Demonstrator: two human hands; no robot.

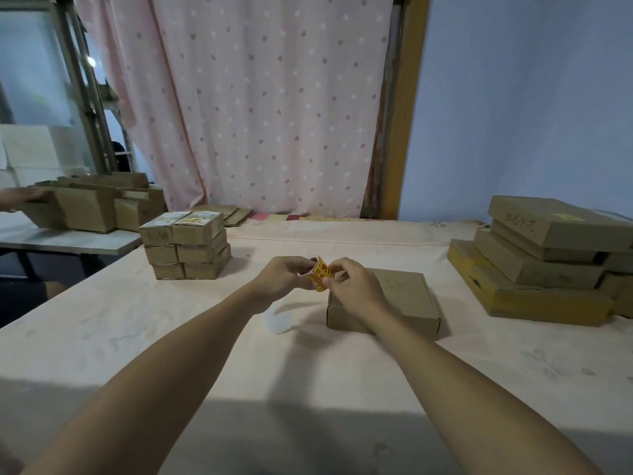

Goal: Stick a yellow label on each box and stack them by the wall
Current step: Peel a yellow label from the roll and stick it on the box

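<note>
My left hand (pixel 284 277) grips a small roll of yellow-and-red labels (pixel 319 274) above the table. My right hand (pixel 354 284) pinches the roll's outer label at its right edge. Just below and to the right lies a flat brown cardboard box (pixel 407 299) with a bare lid, partly hidden by my right hand. A white strip of backing paper (pixel 279 318) curls down from the roll onto the cloth.
A block of small labelled boxes (pixel 186 248) stands at the left on the peach tablecloth (pixel 308 389). Flat boxes (pixel 548 262) are piled at the right by the blue wall. Another person's hand (pixel 20 197) touches open cartons (pixel 92 207) at the far left.
</note>
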